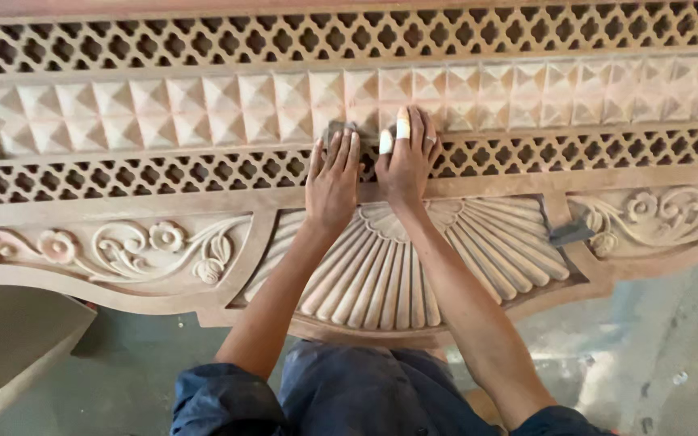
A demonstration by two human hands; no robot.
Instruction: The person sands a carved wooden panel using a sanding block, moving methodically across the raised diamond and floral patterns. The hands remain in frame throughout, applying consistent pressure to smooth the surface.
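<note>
While both arms reach up the frame from the lower centre, the left hand [333, 179] and right hand [407, 157] lie side by side on the carved wooden panel [123, 274]. Left hand: flat, fingers extended and together, tips pressing a small grey abrasive pad [341, 129] against the lower edge of the pyramid-stud band [163, 109]. No closed grasp; the pad is pinned under the fingertips. Right hand: also flat and spread, resting just right of the pad, two fingers wrapped in white tape [402, 127]; it appears to touch the pad's edge, though the pad is mostly hidden. Pad lies directly ahead of the left fingertips, so that hand is nearer. Its long axis probably runs left-right, parallel to the stud band and the lattice strip [163, 173] below. Fan-shaped shell carving [414, 266] sits beneath the wrists. A dark flat piece [572, 234] rests at mid-right.
</note>
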